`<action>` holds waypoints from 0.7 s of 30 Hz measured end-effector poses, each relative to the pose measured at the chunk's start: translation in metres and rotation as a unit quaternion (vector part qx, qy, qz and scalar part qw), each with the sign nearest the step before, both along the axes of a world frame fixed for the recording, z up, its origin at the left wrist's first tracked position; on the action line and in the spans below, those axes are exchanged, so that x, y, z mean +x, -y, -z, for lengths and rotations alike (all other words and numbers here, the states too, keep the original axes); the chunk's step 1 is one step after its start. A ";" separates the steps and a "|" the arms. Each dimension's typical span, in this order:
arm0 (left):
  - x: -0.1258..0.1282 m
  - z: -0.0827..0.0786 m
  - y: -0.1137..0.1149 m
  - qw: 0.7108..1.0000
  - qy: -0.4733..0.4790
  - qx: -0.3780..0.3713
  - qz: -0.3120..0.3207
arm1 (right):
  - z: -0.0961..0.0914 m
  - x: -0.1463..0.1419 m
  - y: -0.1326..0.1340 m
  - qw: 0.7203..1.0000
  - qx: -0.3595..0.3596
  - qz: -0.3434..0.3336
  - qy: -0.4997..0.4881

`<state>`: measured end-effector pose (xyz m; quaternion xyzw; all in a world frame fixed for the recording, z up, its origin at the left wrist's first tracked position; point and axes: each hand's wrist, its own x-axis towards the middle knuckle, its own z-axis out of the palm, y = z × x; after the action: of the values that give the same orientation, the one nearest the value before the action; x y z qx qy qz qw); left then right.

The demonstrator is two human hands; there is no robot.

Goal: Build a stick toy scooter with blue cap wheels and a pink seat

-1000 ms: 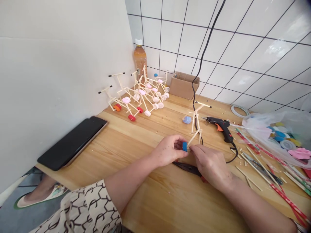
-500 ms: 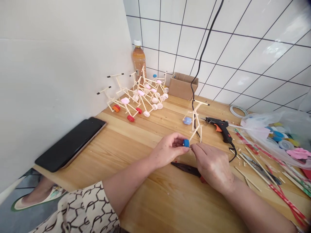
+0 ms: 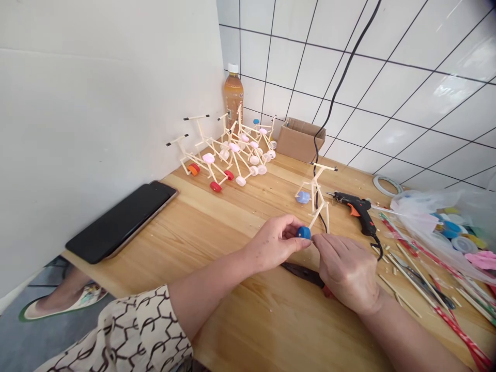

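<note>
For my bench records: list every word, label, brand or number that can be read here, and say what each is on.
No text can be read.
The label on the plastic bottle of amber drink is too small and blurred to read.
The black hot glue gun and the cardboard box show no legible markings.

Bright, even light fills the view; soft glare streaks the glossy white square wall tiles (image 3: pixel 437 93); faint shadows lie on the pale pine bench (image 3: pixel 248 330) under the bare left hand (image 3: pixel 276 244) and right hand (image 3: pixel 346 271); wide-angle distortion bends the edges; a dark blur (image 3: pixel 490 6) smudges the top right corner.
</note>
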<state>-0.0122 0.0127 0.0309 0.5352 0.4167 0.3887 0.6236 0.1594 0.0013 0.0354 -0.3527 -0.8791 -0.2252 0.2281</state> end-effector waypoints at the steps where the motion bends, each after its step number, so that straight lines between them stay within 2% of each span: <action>1: 0.000 0.000 0.000 1.000 -0.006 0.012 0.002 | 0.000 0.000 0.000 1.000 -0.008 0.004 0.001; 4: 0.000 0.001 0.002 0.999 -0.015 0.035 0.006 | 0.000 0.001 0.001 1.000 -0.017 0.008 0.003; 10: -0.001 -0.002 0.003 0.999 -0.004 0.025 0.022 | -0.003 0.000 0.002 1.000 0.007 0.009 0.008; 16: 0.000 -0.004 0.007 0.992 -0.072 0.099 -0.003 | -0.002 0.000 0.001 1.000 0.001 0.020 0.004; 21: 0.000 -0.001 0.005 0.999 -0.005 0.046 0.018 | -0.002 0.000 0.000 0.999 0.030 0.008 0.016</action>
<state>-0.0118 0.0073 0.0322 0.5730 0.3919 0.3931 0.6030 0.1590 0.0010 0.0377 -0.3488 -0.8726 -0.2589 0.2232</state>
